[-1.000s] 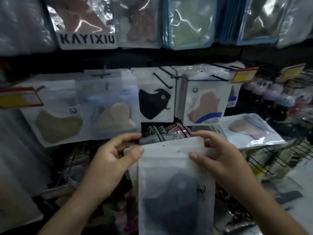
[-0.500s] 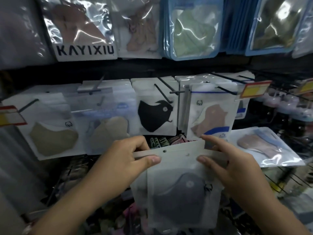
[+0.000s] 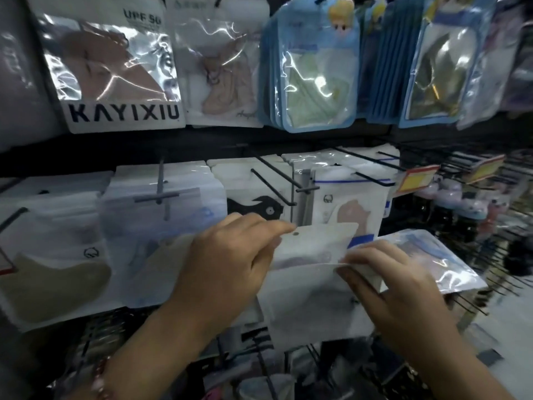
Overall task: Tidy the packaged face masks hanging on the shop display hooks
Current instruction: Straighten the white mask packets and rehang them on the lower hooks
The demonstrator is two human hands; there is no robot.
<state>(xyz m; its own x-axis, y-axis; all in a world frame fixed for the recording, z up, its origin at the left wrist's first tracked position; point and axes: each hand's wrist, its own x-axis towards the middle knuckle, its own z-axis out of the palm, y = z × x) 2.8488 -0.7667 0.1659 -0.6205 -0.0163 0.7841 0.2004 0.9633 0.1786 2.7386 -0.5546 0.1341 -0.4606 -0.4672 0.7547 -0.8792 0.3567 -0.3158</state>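
Left hand point(image 3: 227, 255) pinches top-left edge of a white mask packet point(image 3: 311, 281), thumb and fingers closed on it beside the hang hole. Right hand point(image 3: 392, 287) pinches the packet's right edge (fingers curled). Packet tilted between both hands, just below the hook point(image 3: 272, 187) holding the black-mask pack point(image 3: 253, 207).

Dim shop light; white glare streaks the glossy upper packets point(image 3: 115, 67). Wide-angle bending warps the edges, and motion blur softens both hands.
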